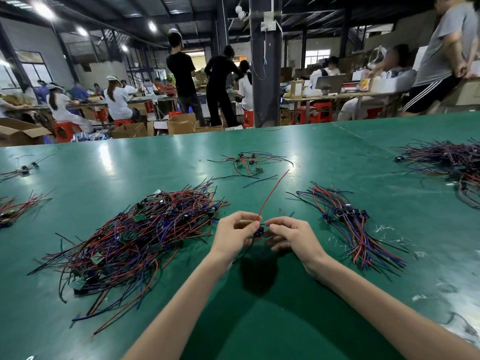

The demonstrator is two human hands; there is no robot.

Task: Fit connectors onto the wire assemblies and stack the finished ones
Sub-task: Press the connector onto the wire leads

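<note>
My left hand and my right hand meet just above the green table. Between their fingertips sits a small dark connector. A long red wire rises from it toward the far right, and a thin black wire hangs down under my left hand. Both hands pinch this assembly. A big tangled heap of red, blue and black wire assemblies lies to the left. A neater stack of assemblies with connectors lies to the right.
Smaller wire bundles lie at the far centre, the far right and the left edge. White scraps dot the table on the right. Beyond the table's far edge people work at benches among cardboard boxes and red stools.
</note>
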